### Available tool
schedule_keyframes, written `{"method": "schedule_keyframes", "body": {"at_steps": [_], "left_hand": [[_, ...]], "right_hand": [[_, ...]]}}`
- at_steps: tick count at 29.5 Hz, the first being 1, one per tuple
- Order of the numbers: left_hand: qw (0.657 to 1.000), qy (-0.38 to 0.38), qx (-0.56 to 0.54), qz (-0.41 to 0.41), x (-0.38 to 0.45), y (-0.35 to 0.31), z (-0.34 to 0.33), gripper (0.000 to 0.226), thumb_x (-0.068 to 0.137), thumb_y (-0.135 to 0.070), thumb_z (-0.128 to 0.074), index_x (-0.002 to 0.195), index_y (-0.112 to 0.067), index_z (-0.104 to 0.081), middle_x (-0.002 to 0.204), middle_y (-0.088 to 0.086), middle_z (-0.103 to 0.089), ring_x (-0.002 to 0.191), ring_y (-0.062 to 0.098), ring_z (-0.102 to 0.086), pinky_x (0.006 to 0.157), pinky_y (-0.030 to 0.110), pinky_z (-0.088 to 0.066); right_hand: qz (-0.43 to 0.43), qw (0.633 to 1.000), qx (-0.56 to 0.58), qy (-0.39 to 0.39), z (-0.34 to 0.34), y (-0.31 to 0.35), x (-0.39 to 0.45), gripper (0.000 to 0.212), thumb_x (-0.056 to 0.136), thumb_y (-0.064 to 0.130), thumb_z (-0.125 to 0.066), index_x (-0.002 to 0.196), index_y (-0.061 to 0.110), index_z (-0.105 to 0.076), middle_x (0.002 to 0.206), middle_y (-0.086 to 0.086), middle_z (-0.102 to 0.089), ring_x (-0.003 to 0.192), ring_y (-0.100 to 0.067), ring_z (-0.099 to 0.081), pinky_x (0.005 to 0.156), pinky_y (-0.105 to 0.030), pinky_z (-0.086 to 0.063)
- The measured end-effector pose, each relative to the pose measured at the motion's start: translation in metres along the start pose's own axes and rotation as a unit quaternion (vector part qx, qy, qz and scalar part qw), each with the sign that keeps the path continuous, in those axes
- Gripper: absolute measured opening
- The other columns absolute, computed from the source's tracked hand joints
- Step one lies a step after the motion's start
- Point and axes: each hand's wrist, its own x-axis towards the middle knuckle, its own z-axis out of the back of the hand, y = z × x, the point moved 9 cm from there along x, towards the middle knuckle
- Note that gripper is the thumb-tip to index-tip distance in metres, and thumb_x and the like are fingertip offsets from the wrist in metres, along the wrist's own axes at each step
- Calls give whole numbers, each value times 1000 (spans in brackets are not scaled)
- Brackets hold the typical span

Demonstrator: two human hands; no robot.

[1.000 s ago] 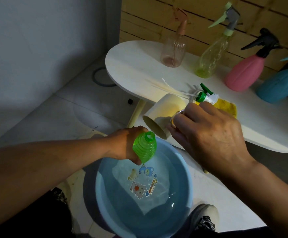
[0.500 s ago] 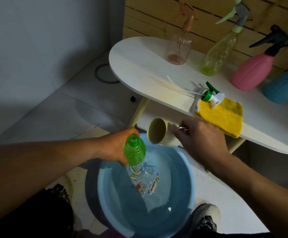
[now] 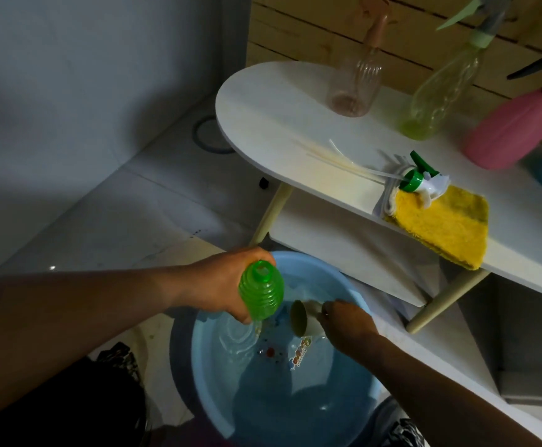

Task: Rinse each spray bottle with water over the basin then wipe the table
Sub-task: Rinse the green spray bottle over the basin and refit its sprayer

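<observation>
Left hand (image 3: 221, 285) grips the green bottle (image 3: 261, 293); right hand (image 3: 343, 324) holds the cup (image 3: 303, 321) in the basin (image 3: 205, 366). A careless pour could splash outside.

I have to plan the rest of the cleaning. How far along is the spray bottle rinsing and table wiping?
Early on. The green bottle, its spray head off and lying on the table, is gripped by the left hand over the basin; the right hand dips a cup there. The clear pink bottle, yellowish bottle and pink bottle stand capped. The yellow cloth lies unused.
</observation>
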Motion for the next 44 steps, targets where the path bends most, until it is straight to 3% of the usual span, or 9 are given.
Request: {"method": "schedule_keyframes", "body": {"at_steps": [5, 11, 16, 20, 23, 29, 34, 40, 44], "left_hand": [[1000, 12, 22, 5, 2, 3, -3, 94, 56, -24, -99, 130, -45, -46, 122, -25, -50, 112, 1, -54, 89, 21, -49], [998, 31, 46, 21, 2, 14, -4, 91, 54, -28, -98, 128, -47, -47, 122, -23, -51, 111, 3, -55, 89, 26, -51], [997, 35, 52, 33, -1, 20, -2, 90, 55, -28, -97, 125, -51, -47, 119, -24, -52, 110, 4, -56, 92, 33, -53], [998, 37, 48, 37, -4, 17, 1, 88, 58, -20, -96, 127, -47, -49, 122, -21, -53, 111, 4, -55, 92, 31, -53], [997, 38, 60, 36, -3, 14, 2, 89, 58, -20, -97, 129, -44, -49, 124, -19, -54, 113, 7, -56, 90, 28, -50], [993, 41, 101, 36, -1, 10, 1, 94, 58, -23, -97, 134, -40, -46, 127, -17, -54, 114, 8, -54, 90, 24, -48], [993, 38, 103, 39, 1, 9, 1, 97, 54, -28, -99, 134, -43, -44, 129, -17, -54, 117, 9, -55, 97, 31, -51], [995, 23, 91, 29, 5, -3, 2, 97, 57, -29, -99, 137, -38, -46, 126, -16, -54, 113, 8, -55, 93, 27, -51], [995, 12, 96, 24, 8, -4, 4, 96, 52, -40, -99, 132, -41, -47, 122, -18, -56, 110, 10, -57, 93, 34, -54]], "right_hand": [[24, 998, -46, 19, -19, 1, 4, 37, 107, 42, -43, 127, 20, -65, 127, -6, -65, 115, -26, -65, 94, -35, -52], [19, 998, 2, 63, -41, 6, 8, 33, 105, 38, -49, 125, 20, -67, 126, -7, -65, 116, -26, -64, 93, -32, -49], [-54, 984, 157, 71, -33, -15, 10, 28, 102, 37, -53, 98, 16, -71, 88, 0, -67, 89, -20, -68, 68, -23, -46], [-87, 963, 248, 53, -3, -26, -1, 47, 92, 57, -64, 89, 12, -73, 83, -3, -68, 76, -17, -63, 68, -29, -45], [-80, 965, 248, 34, 27, -27, -13, 50, 87, 59, -68, 89, 9, -73, 86, -9, -72, 83, -24, -67, 71, -35, -48], [-77, 976, 202, -34, 105, -19, -38, 50, 81, 66, -71, 73, 17, -66, 69, 1, -63, 67, -15, -58, 59, -30, -41], [-53, 978, 190, -75, 160, -12, -61, 44, 81, 64, -72, 72, 21, -68, 70, 2, -66, 69, -16, -61, 64, -33, -48], [-13, 954, 273, -126, 212, -8, -85, 38, 80, 53, -78, 72, 16, -73, 71, -9, -70, 61, -14, -54, 59, -31, -40], [6, 944, 294, -150, 227, 2, -92, 40, 78, 54, -79, 70, 16, -71, 60, -2, -62, 56, -10, -47, 57, -31, -39]]}}
